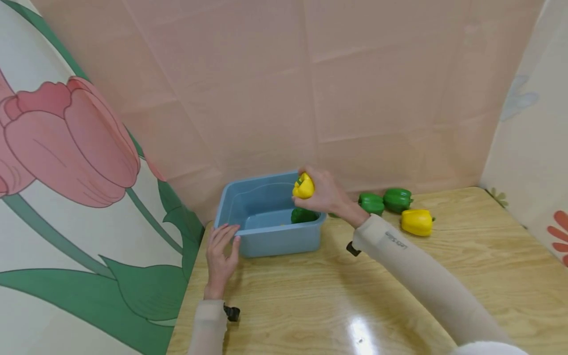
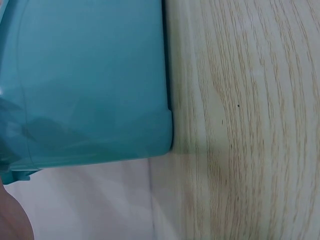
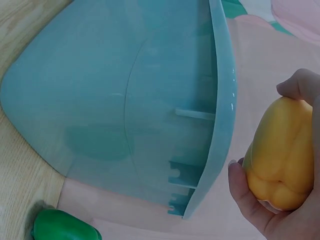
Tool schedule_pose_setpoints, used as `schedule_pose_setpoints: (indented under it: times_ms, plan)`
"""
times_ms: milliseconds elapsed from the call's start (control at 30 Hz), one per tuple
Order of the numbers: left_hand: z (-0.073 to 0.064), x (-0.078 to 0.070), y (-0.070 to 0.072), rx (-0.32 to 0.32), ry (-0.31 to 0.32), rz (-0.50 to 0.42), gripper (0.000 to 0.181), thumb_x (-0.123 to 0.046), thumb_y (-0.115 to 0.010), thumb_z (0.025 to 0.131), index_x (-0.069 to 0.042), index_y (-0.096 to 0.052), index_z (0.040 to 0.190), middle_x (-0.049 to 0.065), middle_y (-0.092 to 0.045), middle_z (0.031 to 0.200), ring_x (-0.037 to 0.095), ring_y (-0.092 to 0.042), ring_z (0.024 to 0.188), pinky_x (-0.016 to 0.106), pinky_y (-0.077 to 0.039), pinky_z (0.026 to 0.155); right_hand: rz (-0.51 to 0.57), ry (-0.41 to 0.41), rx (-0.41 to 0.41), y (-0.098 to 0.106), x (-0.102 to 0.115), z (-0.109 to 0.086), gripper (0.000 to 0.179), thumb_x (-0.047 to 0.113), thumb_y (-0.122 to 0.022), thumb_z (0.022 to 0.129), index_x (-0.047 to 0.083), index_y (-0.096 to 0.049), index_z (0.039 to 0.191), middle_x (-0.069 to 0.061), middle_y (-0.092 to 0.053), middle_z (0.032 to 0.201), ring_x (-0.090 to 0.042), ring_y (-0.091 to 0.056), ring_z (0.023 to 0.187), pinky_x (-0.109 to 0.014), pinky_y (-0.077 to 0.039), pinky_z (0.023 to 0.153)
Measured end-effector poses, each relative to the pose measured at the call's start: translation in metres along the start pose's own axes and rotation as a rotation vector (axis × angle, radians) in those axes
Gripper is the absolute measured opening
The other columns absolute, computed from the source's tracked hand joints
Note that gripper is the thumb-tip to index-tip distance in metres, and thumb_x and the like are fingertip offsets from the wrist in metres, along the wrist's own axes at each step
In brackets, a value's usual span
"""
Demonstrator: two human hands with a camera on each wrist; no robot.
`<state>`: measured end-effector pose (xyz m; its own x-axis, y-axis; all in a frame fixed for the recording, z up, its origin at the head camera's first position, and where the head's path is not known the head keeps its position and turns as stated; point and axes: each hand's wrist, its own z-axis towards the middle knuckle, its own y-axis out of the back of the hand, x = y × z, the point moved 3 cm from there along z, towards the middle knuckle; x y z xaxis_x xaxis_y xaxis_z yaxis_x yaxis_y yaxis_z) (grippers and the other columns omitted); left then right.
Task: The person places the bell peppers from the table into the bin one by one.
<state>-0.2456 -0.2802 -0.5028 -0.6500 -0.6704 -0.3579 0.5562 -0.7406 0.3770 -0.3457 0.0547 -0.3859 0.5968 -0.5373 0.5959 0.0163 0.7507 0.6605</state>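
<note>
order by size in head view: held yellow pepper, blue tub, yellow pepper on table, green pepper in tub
1. Blue tub
2. Yellow pepper on the table

Unranked: held yellow pepper and green pepper in the tub; both partly hidden, visible parts look close.

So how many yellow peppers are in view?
2: one yellow pepper in the right hand, the other yellow pepper on the table near two green peppers. The tub's front wall may hide more.
</note>
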Motion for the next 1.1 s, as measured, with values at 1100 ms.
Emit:
schedule_pose_setpoints:
  times_ms: [1100]
  plan:
    - [-0.001,0.002,-0.001,-0.010,-0.005,0.004,0.028,-0.002,-0.074,0.096,-0.007,-0.080,0.123,0.011,-0.079,0.121,0.039,-0.065,0.127,0.078,-0.030,0.117,-0.035,-0.015,0.027,-0.028,0.001,0.012,0.062,0.044,-0.085,0.085,0.016,-0.058,0.134,-0.003,-0.065,0.109,-0.023,-0.059,0.089,-0.035,-0.056,0.067]
